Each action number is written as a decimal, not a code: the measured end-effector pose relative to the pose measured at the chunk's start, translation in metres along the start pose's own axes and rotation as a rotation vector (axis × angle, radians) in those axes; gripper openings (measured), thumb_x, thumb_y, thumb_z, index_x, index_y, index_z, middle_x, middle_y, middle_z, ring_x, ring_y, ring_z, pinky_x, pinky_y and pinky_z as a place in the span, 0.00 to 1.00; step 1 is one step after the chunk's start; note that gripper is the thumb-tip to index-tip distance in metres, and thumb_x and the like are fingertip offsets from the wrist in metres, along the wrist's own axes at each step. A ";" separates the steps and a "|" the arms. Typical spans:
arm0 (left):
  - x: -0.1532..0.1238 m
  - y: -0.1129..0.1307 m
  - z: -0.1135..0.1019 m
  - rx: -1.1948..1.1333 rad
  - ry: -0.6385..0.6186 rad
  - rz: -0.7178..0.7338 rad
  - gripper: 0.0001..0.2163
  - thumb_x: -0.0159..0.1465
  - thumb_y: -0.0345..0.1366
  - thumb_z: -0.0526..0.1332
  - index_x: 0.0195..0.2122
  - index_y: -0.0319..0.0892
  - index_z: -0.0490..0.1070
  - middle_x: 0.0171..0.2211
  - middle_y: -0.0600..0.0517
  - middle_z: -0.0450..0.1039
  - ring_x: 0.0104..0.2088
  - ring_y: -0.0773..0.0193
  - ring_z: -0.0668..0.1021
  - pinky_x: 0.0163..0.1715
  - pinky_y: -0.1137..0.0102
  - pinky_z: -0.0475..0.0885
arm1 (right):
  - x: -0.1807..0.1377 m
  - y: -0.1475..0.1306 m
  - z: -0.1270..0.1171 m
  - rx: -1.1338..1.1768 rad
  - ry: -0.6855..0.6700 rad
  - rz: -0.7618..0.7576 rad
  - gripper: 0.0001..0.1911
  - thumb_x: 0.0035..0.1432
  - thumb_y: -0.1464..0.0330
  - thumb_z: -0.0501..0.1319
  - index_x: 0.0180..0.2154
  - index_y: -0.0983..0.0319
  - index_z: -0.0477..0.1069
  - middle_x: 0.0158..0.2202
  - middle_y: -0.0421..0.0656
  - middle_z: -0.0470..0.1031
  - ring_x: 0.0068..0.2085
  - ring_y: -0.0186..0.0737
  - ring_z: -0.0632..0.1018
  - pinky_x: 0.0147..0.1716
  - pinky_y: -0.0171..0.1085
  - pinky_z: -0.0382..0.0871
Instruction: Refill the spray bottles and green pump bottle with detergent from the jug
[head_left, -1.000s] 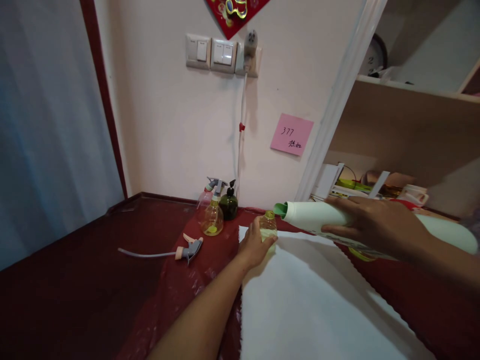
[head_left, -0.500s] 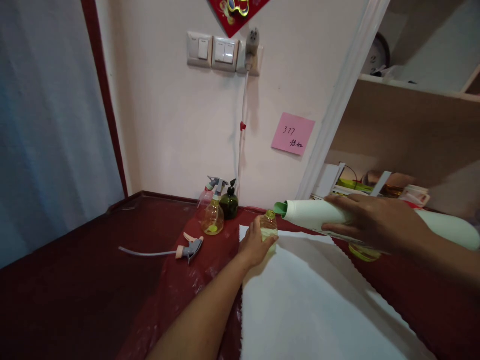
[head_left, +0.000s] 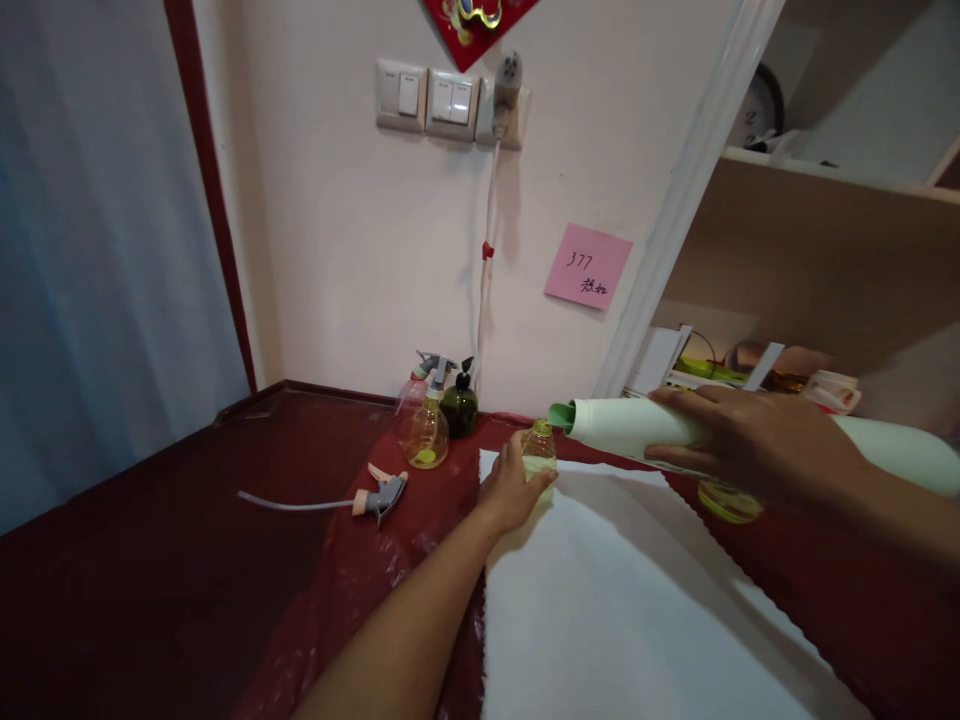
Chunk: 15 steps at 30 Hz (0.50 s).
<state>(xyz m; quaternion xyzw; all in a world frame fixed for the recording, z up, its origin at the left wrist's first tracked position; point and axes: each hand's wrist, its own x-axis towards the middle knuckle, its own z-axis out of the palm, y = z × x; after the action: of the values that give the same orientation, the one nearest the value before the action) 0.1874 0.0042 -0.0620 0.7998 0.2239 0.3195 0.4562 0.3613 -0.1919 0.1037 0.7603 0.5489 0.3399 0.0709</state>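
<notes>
My left hand (head_left: 508,492) is wrapped round a small clear bottle (head_left: 538,458) holding pale yellow-green liquid; it stands upright at the far edge of a white cloth (head_left: 637,620). My right hand (head_left: 750,442) grips a large white bottle (head_left: 637,425) tipped on its side. Its green spout (head_left: 559,416) hangs right over the small bottle's open neck.
A loose spray-trigger head with its tube (head_left: 379,494) lies on the red table cover (head_left: 375,570). Against the wall stand a yellowish spray bottle (head_left: 427,428), a pinkish one behind it, and a dark green pump bottle (head_left: 458,403). Shelves (head_left: 810,270) with clutter sit right.
Barely anything has moved. The tipped white bottle has risen slightly at its far end, and both hands keep their hold.
</notes>
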 end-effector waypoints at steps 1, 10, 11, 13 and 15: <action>0.000 0.001 0.000 -0.001 -0.001 -0.001 0.30 0.64 0.41 0.62 0.65 0.43 0.55 0.65 0.39 0.64 0.65 0.46 0.67 0.64 0.53 0.62 | 0.000 0.000 0.000 -0.004 0.003 -0.003 0.28 0.60 0.41 0.55 0.53 0.49 0.72 0.46 0.42 0.82 0.37 0.53 0.83 0.26 0.41 0.64; 0.000 0.001 0.001 0.005 -0.002 -0.004 0.31 0.64 0.41 0.62 0.66 0.42 0.55 0.65 0.38 0.64 0.65 0.46 0.67 0.64 0.52 0.62 | -0.001 0.001 0.003 -0.018 0.043 -0.019 0.27 0.60 0.41 0.56 0.52 0.48 0.72 0.45 0.41 0.83 0.35 0.52 0.82 0.24 0.39 0.60; 0.000 0.000 0.001 0.005 -0.002 -0.001 0.31 0.64 0.41 0.62 0.66 0.42 0.55 0.65 0.38 0.64 0.65 0.46 0.67 0.64 0.52 0.62 | -0.001 0.002 0.004 -0.024 0.053 -0.025 0.27 0.60 0.41 0.56 0.52 0.48 0.71 0.45 0.41 0.83 0.35 0.52 0.83 0.23 0.39 0.60; 0.001 -0.001 0.001 0.005 -0.001 0.005 0.31 0.64 0.41 0.63 0.66 0.42 0.55 0.65 0.39 0.64 0.65 0.46 0.66 0.64 0.52 0.62 | -0.002 0.002 0.005 -0.030 0.072 -0.037 0.27 0.61 0.41 0.55 0.53 0.48 0.71 0.45 0.42 0.83 0.34 0.52 0.83 0.23 0.39 0.60; 0.001 -0.002 0.001 0.005 0.001 0.010 0.31 0.64 0.42 0.63 0.66 0.43 0.55 0.65 0.39 0.64 0.65 0.47 0.67 0.64 0.53 0.62 | -0.002 0.003 0.005 -0.024 0.083 -0.044 0.28 0.61 0.40 0.54 0.52 0.48 0.71 0.45 0.41 0.83 0.34 0.51 0.83 0.23 0.39 0.60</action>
<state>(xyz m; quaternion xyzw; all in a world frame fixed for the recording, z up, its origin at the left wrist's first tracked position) 0.1890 0.0052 -0.0642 0.8020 0.2208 0.3215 0.4525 0.3660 -0.1936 0.1005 0.7325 0.5637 0.3761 0.0647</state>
